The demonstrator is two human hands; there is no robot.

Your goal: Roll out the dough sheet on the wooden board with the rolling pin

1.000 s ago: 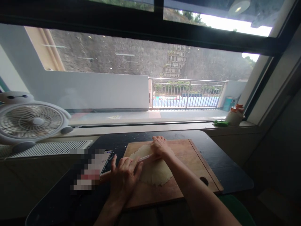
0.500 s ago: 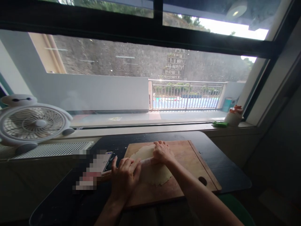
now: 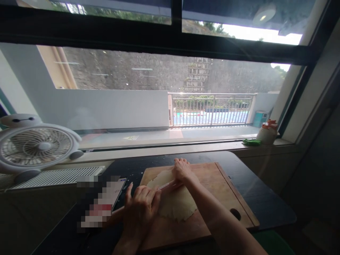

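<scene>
A flat, ragged-edged sheet of pale dough lies on a wooden cutting board. Across it runs a wooden rolling pin, slanting from lower left to upper right. My left hand is laid over the pin near the dough's left side, fingers bent over it and thumb side toward the dough. Farther up, my right hand is closed over the other end, hiding that end. The pin's left end sticks out past my left hand over the dark table.
A phone, partly pixelated, lies left of the board on the black table. A white fan stands at far left. On the windowsill are a green cloth and a white bottle with an orange top.
The view has shifted a little, so the board sits lower in the picture. Both hands remain on the rolling pin and have moved slightly away from me over the dough.
</scene>
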